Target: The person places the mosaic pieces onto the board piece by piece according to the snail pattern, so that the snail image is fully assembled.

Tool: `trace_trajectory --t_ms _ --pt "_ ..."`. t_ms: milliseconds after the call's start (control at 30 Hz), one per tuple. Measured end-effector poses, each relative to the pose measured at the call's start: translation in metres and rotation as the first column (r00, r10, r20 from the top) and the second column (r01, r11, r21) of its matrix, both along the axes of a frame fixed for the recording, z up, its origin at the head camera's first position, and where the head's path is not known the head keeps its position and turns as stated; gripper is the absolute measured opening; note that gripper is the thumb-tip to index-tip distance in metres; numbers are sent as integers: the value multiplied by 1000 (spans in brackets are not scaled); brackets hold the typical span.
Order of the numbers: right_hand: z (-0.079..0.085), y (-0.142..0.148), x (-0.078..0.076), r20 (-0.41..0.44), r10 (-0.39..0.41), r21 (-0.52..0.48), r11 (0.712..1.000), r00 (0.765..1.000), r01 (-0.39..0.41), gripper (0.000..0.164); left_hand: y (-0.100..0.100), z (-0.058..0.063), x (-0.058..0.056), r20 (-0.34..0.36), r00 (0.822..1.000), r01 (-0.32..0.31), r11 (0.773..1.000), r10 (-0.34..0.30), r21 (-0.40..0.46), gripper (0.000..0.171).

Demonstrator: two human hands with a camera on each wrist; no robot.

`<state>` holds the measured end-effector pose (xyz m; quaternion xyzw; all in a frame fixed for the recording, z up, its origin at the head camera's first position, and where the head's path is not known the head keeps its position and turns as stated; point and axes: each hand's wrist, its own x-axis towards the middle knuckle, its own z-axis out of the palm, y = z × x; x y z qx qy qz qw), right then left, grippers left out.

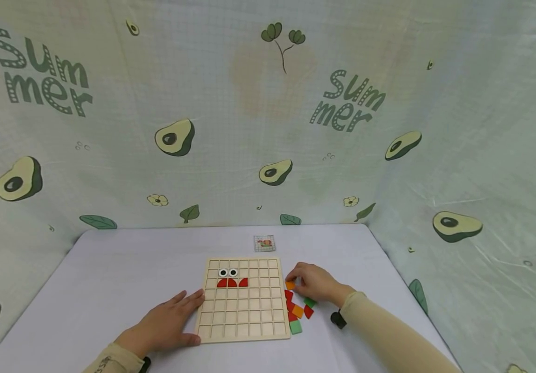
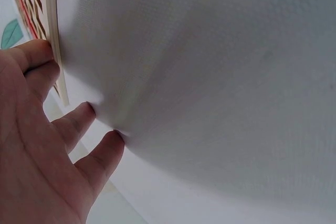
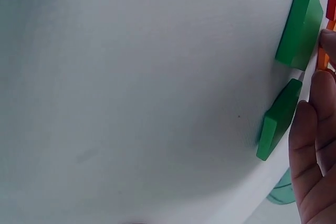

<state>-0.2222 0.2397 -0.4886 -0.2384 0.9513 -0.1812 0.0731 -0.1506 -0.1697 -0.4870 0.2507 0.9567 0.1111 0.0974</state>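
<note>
A wooden grid board (image 1: 249, 317) lies on the white table. Two round eye tiles (image 1: 233, 272) sit in its upper rows, with three red curved tiles (image 1: 232, 283) just below them. My left hand (image 1: 167, 322) rests at the board's left edge with fingers spread; in the left wrist view two fingertips (image 2: 41, 51) touch the wooden side. Right of the board, my right hand (image 1: 318, 282) pinches an orange tile (image 1: 290, 285) between thumb and finger. In the right wrist view, green tiles (image 3: 300, 27) lie beside those fingers, which partly hide the orange tile (image 3: 322, 59).
Loose red, orange and green tiles (image 1: 298, 311) lie along the board's right side, a light green one (image 1: 295, 327) nearest me. Behind the board is a small picture card (image 1: 264, 243). A printed cloth (image 1: 230, 197) hangs behind the table and at its sides.
</note>
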Motion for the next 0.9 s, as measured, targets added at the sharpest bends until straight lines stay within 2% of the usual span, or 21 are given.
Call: trace_trajectory --t_ms 900 --pt "-2 5 -1 -36 29 -11 1000 999 -29 24 0 0 0 -6 1000 17 1000 -17 3 97"
